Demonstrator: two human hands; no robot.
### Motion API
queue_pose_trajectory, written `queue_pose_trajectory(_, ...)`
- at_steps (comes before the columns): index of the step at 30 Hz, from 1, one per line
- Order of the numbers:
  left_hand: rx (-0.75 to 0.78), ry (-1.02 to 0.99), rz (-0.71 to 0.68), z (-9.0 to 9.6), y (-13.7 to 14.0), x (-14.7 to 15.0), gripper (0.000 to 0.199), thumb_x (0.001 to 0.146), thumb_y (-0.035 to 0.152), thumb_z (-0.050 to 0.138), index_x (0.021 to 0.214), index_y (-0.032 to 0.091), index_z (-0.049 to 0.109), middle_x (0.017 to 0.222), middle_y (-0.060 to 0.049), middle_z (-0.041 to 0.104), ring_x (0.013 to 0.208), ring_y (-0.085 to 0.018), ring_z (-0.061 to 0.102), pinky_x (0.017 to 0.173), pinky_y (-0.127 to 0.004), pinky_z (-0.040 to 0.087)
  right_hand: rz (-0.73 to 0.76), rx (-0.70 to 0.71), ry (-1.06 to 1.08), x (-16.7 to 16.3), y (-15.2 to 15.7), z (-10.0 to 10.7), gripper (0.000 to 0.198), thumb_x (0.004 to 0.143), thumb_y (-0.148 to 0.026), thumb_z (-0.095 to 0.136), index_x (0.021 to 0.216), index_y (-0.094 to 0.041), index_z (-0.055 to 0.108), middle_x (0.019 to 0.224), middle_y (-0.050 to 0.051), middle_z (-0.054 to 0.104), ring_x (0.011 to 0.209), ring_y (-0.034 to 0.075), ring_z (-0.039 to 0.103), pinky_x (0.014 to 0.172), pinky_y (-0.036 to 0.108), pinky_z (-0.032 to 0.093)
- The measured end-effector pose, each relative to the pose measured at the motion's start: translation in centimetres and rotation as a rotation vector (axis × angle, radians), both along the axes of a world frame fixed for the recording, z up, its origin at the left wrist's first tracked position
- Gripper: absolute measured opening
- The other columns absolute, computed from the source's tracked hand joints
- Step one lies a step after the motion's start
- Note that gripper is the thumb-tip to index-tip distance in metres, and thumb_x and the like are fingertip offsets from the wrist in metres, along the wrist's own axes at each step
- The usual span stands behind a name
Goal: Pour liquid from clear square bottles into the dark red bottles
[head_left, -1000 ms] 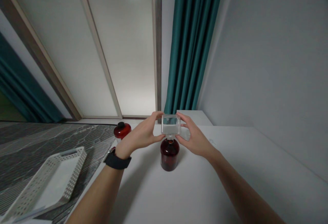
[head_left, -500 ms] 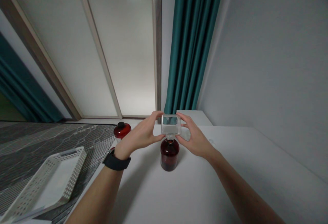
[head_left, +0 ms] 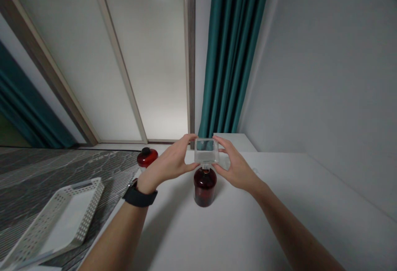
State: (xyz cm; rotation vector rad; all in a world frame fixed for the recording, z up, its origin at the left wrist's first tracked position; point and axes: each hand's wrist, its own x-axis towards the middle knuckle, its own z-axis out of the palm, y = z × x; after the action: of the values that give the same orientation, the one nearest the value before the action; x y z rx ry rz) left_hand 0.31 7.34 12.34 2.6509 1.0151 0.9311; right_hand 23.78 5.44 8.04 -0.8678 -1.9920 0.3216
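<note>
Both my hands grip a clear, square-sided bottle (head_left: 206, 152), held upside down with its neck pointing down. My left hand (head_left: 178, 157) has fingers and thumb on its left side; my right hand (head_left: 231, 161) pinches its right side. Directly below, a dark red bottle (head_left: 205, 188) stands upright on the white table (head_left: 198, 238). The clear bottle's neck meets the red bottle's mouth; whether it sits inside the opening or just on it I cannot tell. A dark band with a watch is on my left wrist.
A red bottle with a black cap (head_left: 147, 157) stands at the table's left edge, partly behind my left wrist. Low on the left lies a white perforated basket (head_left: 89, 209) on a grey patterned surface (head_left: 114, 165). Teal curtains (head_left: 232, 56) and frosted sliding panels (head_left: 151, 64) stand behind.
Hardly anything differs. Both hands keep the clear bottle inverted over the red one; the whole view has shifted very slightly.
</note>
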Motion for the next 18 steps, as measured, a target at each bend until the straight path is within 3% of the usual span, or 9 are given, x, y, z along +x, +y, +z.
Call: queue_pose_trajectory(18,0.015,0.035,-0.041,-0.02,0.00,-0.03,0.061,0.082,0.023,0.074,0.129,0.023,0.035,0.128,-0.011,0.054,0.120,-0.030,0.059,0.103,-0.046,0.050,-0.001,0.042,-0.070,0.24,0.06,-0.05,0.083,0.084,-0.010,0.064,0.152,-0.039,0.027,0.152,0.006,0.043,0.142,0.027,0.042,0.118,0.053,0.040)
